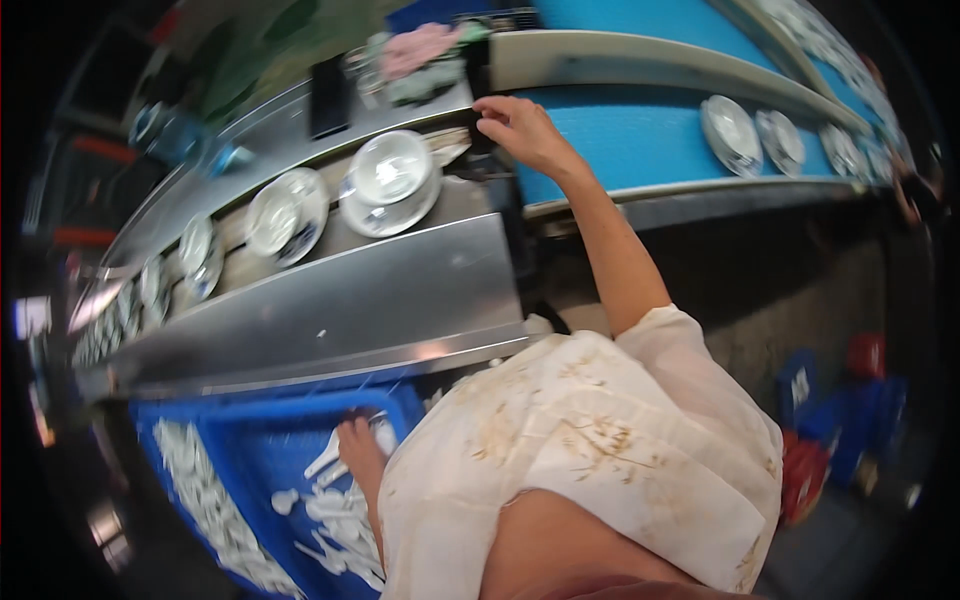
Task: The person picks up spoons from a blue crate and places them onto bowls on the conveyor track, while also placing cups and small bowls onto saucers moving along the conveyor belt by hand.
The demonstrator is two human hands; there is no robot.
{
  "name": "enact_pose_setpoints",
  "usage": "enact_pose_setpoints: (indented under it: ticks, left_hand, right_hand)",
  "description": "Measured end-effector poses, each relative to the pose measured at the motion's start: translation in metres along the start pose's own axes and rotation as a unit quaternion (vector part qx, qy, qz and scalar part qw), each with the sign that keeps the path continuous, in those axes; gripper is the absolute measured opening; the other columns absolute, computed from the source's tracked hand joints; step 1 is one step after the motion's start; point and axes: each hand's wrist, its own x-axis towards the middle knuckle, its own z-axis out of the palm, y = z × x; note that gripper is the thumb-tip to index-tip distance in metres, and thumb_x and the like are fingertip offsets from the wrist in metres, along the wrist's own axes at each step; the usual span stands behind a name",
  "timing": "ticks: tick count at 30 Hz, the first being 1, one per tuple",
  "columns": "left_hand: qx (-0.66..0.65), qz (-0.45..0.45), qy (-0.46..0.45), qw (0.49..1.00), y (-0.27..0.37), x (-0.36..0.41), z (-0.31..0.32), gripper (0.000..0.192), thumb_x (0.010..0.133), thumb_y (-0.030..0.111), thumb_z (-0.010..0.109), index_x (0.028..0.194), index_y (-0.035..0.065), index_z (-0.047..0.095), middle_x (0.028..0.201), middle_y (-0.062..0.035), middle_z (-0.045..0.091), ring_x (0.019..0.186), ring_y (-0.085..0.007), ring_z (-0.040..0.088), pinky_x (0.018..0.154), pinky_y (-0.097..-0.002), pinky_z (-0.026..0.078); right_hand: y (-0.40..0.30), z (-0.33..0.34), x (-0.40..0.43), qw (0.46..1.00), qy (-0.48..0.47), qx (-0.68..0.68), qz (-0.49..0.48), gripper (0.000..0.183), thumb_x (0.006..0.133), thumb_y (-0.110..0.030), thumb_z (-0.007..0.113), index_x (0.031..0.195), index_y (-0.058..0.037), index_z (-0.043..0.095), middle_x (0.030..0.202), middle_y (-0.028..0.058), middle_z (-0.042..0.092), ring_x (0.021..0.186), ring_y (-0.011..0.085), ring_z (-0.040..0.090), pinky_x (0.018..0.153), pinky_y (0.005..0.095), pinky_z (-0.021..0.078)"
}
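My left hand (362,452) is down in a blue plastic basket (315,401), touching or close beside white spoons (341,514); its grip is blurred and partly hidden. My right hand (517,129) hangs empty, fingers bent and apart, over the join between a steel-sided dish line and a blue conveyor belt (619,135). To its left, a white bowl (390,169) sits on a blue-patterned plate (390,223) in the channel. More bowl-and-plate sets (289,217) trail off to the far left. On the belt, other shiny dish sets (731,135) stand further right.
A dark phone-like slab (329,101) and pink and green cloths (420,56) lie on the steel ledge (277,127). A steel guard (360,300) edges the line above the basket. White wares (217,502) fill the basket's left compartment. Blue and red containers (806,472) stand low at right.
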Motion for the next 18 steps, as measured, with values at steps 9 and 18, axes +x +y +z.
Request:
enact_pose_setpoints:
  ticks: [9,18]
  left_hand:
    - [-0.043,-0.092,0.124,0.987,0.015,0.011,-0.026,0.042,0.055,0.008,0.067,0.093,-0.0013,0.05,0.086,-0.018,0.049,0.084,-0.0395,0.048,0.072,-0.0418,0.04]
    - [-0.13,-0.267,0.367,0.882,-0.032,0.035,-0.082,0.023,0.074,0.012,0.066,0.086,-0.0012,0.051,0.075,-0.0184,0.056,0.068,-0.0342,0.055,0.062,-0.0371,0.043]
  right_hand:
    - [0.171,-0.252,-0.045,0.833,0.383,-0.392,0.072,0.027,0.073,-0.015,0.055,0.096,-0.005,0.063,0.096,0.0157,0.061,0.094,0.0316,0.055,0.086,0.0381,0.0405]
    - [0.242,-0.297,-0.105,0.911,0.052,-0.263,0.314,0.039,0.076,-0.026,0.059,0.105,0.001,0.058,0.093,0.0182,0.062,0.084,0.0254,0.059,0.077,0.0338,0.0429]
